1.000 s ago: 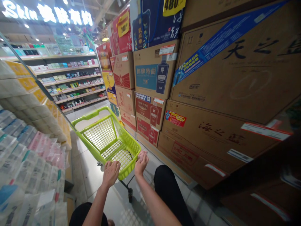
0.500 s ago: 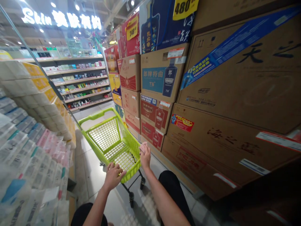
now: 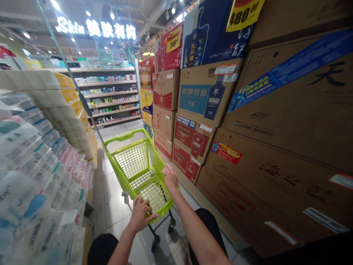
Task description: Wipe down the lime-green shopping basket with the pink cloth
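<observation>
A lime-green shopping cart (image 3: 118,176) stands in front of me, with a grid basket and dark wheels; no goods show in its basket. My left hand (image 3: 142,213) lies over the near left part of its rim, fingers curled over the edge and thumb stretched along it. On the right side my right hand (image 3: 170,177) grips the rim further forward, its fingers bent inward over the edge. A thin pole (image 3: 82,99) rises from the cart's far left corner toward the upper left.
Stacked cartons (image 3: 198,95) form a wall along the right. Plastic-wrapped packs (image 3: 52,165) are piled close on the left. Ahead, shelves of small products (image 3: 116,92) stand under a lit sign (image 3: 96,29). Pale floor tiles (image 3: 110,195) run between the stacks.
The cart and both hands appear slightly further right and lower in view. The view has turned a little left, so the cartons and sign sit further right. Both hands stay on the rim.
</observation>
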A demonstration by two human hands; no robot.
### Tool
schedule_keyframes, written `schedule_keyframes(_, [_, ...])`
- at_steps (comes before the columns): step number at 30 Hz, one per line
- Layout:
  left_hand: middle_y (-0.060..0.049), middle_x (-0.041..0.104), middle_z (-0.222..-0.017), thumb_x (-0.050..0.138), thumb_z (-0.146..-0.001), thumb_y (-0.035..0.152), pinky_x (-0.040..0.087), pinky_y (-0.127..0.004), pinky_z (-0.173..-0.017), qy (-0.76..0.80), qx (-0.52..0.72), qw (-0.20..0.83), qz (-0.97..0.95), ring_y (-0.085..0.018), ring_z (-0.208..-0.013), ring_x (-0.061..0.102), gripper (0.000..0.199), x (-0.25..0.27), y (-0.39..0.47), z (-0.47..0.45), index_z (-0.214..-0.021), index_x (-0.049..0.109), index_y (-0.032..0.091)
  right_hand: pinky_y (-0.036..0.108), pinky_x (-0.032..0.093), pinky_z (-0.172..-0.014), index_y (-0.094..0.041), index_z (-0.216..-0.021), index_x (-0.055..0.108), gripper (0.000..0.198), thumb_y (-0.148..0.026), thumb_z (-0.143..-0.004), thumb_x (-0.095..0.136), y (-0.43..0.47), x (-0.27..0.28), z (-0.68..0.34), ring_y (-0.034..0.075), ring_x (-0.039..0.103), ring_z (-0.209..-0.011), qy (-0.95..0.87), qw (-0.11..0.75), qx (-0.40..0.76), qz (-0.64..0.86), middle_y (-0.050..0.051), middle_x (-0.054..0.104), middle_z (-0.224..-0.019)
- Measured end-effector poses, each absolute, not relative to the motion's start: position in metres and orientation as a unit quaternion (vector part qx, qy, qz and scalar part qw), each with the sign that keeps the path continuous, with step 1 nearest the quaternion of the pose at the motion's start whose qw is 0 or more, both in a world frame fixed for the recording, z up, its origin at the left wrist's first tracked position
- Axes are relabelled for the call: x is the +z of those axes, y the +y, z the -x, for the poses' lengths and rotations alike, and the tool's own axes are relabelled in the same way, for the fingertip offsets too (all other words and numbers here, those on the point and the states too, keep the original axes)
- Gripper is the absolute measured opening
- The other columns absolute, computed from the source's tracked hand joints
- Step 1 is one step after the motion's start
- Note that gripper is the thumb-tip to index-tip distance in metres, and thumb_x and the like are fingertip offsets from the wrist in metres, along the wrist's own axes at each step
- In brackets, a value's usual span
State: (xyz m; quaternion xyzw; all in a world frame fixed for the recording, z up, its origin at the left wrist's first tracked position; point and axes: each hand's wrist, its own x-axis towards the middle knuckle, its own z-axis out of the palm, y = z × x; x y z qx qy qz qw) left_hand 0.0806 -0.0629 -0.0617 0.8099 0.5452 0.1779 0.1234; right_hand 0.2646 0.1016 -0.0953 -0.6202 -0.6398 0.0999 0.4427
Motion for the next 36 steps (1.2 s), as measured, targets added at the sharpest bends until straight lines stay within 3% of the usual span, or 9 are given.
schedule_keyframes(4, [-0.002, 0.064, -0.084, 0.054, -0.086, 0.056, 0.024, -0.052, -0.106, 0.548, 0.194, 0.123, -0.804, -0.022, -0.095, 0.052, 0.039, -0.066, -0.072, -0.089, -0.065, 0.068, 0.027, 0.029, 0.041, -0.094, -0.022, -0.117, 0.068, 0.058, -0.001, -0.069, 0.045, 0.133, -0.078, -0.260, 0.019, 0.059, -0.107, -0.674, 0.426, 0.110, 0.594, 0.006, 0.064, -0.127])
schedule_keyframes(7, [-0.002, 0.064, -0.084, 0.055, -0.086, 0.055, 0.026, -0.051, -0.105, 0.557, 0.207, 0.107, -0.797, -0.022, -0.094, 0.051, 0.039, -0.066, -0.074, -0.092, -0.064, 0.068, 0.026, 0.032, 0.040, -0.097, -0.019, -0.119, 0.067, 0.059, -0.002, -0.067, 0.044, 0.110, -0.087, -0.275, 0.021, 0.057, -0.113, -0.679, 0.412, 0.110, 0.598, 0.008, 0.060, -0.133])
schedule_keyframes(10, [-0.002, 0.063, -0.084, 0.055, -0.087, 0.052, 0.027, -0.049, -0.105, 0.556, 0.220, 0.089, -0.796, -0.021, -0.093, 0.049, 0.038, -0.067, -0.073, -0.097, -0.064, 0.068, 0.025, 0.038, 0.035, -0.105, -0.015, -0.115, 0.069, 0.049, -0.007, -0.074, 0.043, 0.061, -0.105, -0.295, 0.025, 0.049, -0.125, -0.670, 0.405, 0.097, 0.614, 0.011, 0.055, -0.138])
schedule_keyframes(14, [-0.001, 0.062, -0.082, 0.059, -0.087, 0.044, 0.028, -0.046, -0.104, 0.567, 0.231, 0.061, -0.788, -0.020, -0.094, 0.048, 0.031, -0.072, -0.071, -0.118, -0.065, 0.067, 0.023, 0.047, 0.024, -0.113, -0.022, -0.107, 0.072, 0.036, -0.021, -0.086, 0.043, -0.011, -0.126, -0.292, 0.026, 0.038, -0.135, -0.682, 0.406, 0.100, 0.600, 0.006, 0.060, -0.134])
schedule_keyframes(19, [-0.002, 0.063, -0.088, 0.063, -0.083, 0.029, 0.032, -0.043, -0.103, 0.586, 0.216, 0.025, -0.780, -0.022, -0.099, 0.049, 0.008, -0.087, -0.066, -0.148, -0.081, 0.068, 0.023, 0.050, 0.016, -0.115, -0.027, -0.099, 0.073, 0.033, -0.021, -0.087, 0.043, -0.042, -0.133, -0.279, 0.025, 0.050, -0.124, -0.728, 0.442, 0.151, 0.501, 0.003, 0.068, -0.119])
schedule_keyframes(24, [-0.002, 0.061, -0.101, 0.060, -0.086, 0.044, 0.031, -0.044, -0.108, 0.496, 0.187, -0.020, -0.848, -0.022, -0.108, 0.050, 0.025, -0.082, -0.048, -0.135, -0.098, 0.060, 0.022, 0.051, 0.016, -0.115, -0.026, -0.087, 0.073, 0.024, -0.026, -0.086, 0.049, -0.007, -0.126, -0.322, 0.025, 0.056, -0.114, -0.721, 0.503, 0.192, 0.435, 0.002, 0.071, -0.110])
schedule_keyframes(27, [-0.001, 0.060, -0.099, 0.061, -0.085, 0.046, 0.028, -0.047, -0.111, 0.495, 0.173, -0.063, -0.849, -0.022, -0.110, 0.051, 0.026, -0.078, -0.032, -0.127, -0.099, 0.058, 0.023, 0.050, 0.023, -0.113, -0.025, -0.093, 0.073, 0.029, -0.024, -0.088, 0.045, -0.007, -0.126, -0.325, 0.024, 0.056, -0.114, -0.696, 0.542, 0.195, 0.429, 0.004, 0.070, -0.109])
schedule_keyframes(33, [-0.004, 0.058, -0.098, 0.061, -0.083, 0.050, 0.040, -0.042, -0.099, 0.505, 0.145, -0.091, -0.846, -0.023, -0.099, 0.053, 0.035, -0.081, -0.018, -0.133, -0.100, 0.057, 0.019, 0.054, 0.024, -0.114, -0.026, -0.124, 0.063, 0.037, -0.019, -0.094, 0.043, -0.044, -0.152, -0.293, 0.025, 0.040, -0.133, -0.702, 0.544, 0.099, 0.449, 0.007, 0.058, -0.133])
schedule_keyframes(36, [-0.006, 0.059, -0.097, 0.056, -0.087, 0.051, 0.042, -0.041, -0.095, 0.521, 0.155, -0.086, -0.835, -0.023, -0.097, 0.053, 0.034, -0.079, -0.021, -0.146, -0.097, 0.057, 0.018, 0.057, 0.024, -0.114, -0.028, -0.119, 0.066, 0.034, -0.021, -0.094, 0.044, -0.033, -0.155, -0.306, 0.025, 0.044, -0.130, -0.715, 0.540, 0.081, 0.438, 0.006, 0.060, -0.130])
